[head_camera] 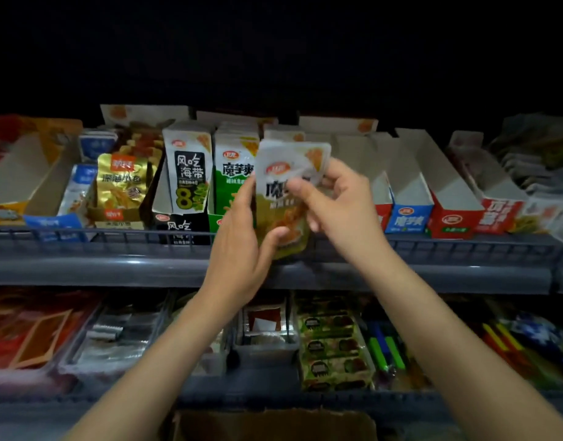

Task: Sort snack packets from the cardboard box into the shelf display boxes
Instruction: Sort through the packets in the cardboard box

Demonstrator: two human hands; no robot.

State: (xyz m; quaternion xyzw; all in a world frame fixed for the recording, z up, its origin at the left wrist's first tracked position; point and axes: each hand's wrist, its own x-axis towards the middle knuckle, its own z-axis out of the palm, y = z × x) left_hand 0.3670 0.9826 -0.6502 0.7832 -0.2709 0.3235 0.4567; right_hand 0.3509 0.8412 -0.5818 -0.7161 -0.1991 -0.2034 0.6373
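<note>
Left hand [242, 246] and right hand [340, 198] both grip one snack packet [286, 186].

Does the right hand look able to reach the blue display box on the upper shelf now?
Probably yes: the blue display box stands close beside the right hand, its top open and uncovered. However, that hand and the left hand both hold the snack packet.

Grey metal shelving [114, 268] with a wire rail [83, 235], darkness above.
</note>
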